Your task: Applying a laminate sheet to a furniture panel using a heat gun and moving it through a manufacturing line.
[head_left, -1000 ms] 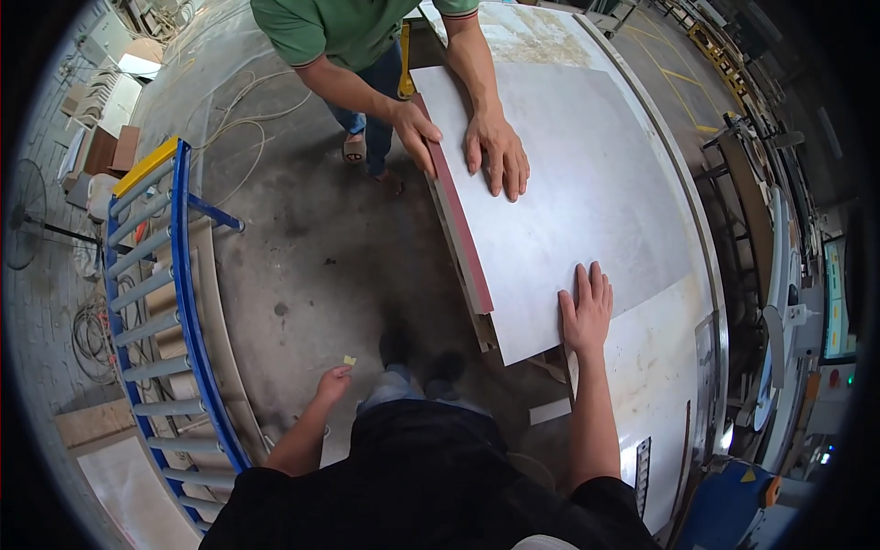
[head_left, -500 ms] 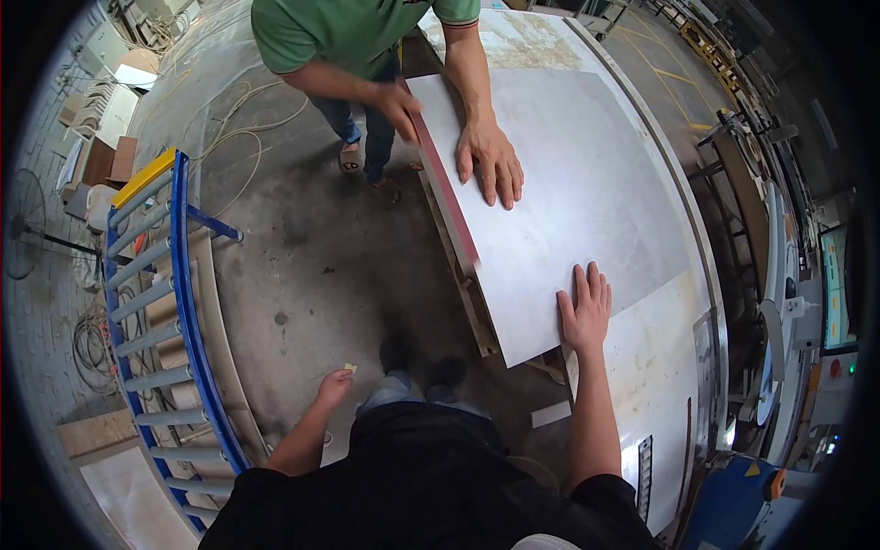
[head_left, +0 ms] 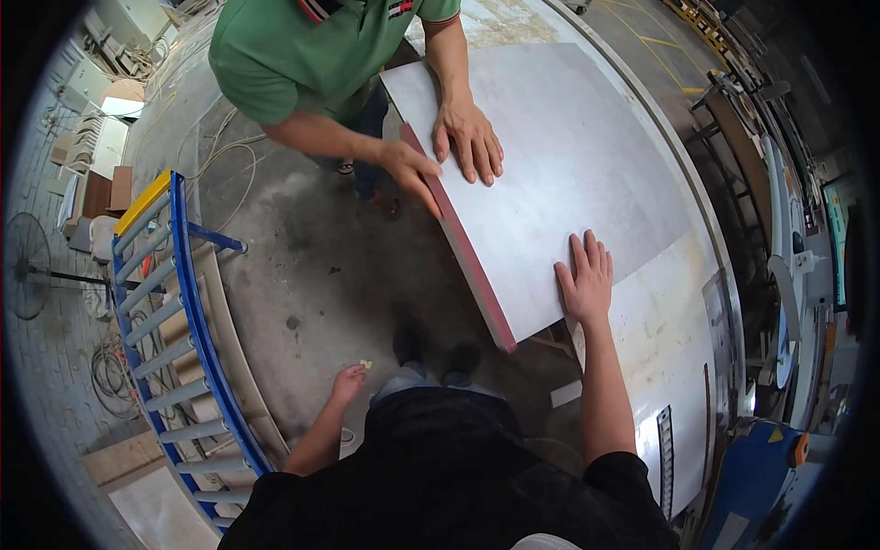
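A large pale grey flat panel (head_left: pixel 541 119) lies on the worktable, its near corner jutting past the table edge. On its near right part my right hand (head_left: pixel 585 277) rests flat, fingers spread. Low over the floor to the left, my left hand (head_left: pixel 348 381) pinches a small pale yellow scrap (head_left: pixel 366 364), too small to name further. Across from me, a co-worker in a green shirt (head_left: pixel 266 64) has one hand (head_left: pixel 468 140) flat on the panel. The co-worker's other hand (head_left: pixel 409 169) grips a long, straight bar with a reddish face (head_left: pixel 472 269), against the panel's left edge.
A blue-framed roller conveyor (head_left: pixel 197 321) with a yellow end stands at the left. Cables (head_left: pixel 247 174) lie on the floor behind it. The stained worktable (head_left: pixel 642 357) runs along the right, beside a blue machine part (head_left: pixel 747 486). A standing fan (head_left: pixel 27 266) is at far left.
The co-worker's hand and the reddish bar have slid toward me along the panel's edge. The co-worker leans in closer. My right hand stays flat; my left still pinches the scrap.
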### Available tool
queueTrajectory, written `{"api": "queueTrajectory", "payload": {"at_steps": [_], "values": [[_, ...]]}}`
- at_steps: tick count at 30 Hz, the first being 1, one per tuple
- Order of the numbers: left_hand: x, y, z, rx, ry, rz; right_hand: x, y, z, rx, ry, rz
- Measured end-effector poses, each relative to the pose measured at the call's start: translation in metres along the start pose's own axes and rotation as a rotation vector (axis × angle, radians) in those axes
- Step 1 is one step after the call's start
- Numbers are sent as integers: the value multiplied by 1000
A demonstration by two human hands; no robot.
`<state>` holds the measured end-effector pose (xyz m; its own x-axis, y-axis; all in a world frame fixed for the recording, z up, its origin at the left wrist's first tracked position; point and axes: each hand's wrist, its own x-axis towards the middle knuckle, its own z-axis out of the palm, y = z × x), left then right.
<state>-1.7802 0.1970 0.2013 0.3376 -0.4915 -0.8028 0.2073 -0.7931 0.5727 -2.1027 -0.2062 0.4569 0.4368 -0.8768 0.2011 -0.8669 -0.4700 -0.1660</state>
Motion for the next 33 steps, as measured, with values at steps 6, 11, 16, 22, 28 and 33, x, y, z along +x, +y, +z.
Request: {"api": "queueTrajectory", "payload": {"at_steps": [6,11,16,22,28,33], "values": [[-5,-8,1,-46,28,33,0,0,-1,-3,3,-10],[-20,2,0,-145,54,33,-4,-1,-1,-13,-55,7],[-27,4,-8,-109,43,19,-16,31,27,139,1,-65],[-17,15,-15,132,-72,-5,5,44,28,396,-177,-36],[-5,46,-12,253,-150,76,-64,58,-39,470,-75,273],[1,41,-24,282,-171,135,-111,50,-86,547,-15,591]]}}
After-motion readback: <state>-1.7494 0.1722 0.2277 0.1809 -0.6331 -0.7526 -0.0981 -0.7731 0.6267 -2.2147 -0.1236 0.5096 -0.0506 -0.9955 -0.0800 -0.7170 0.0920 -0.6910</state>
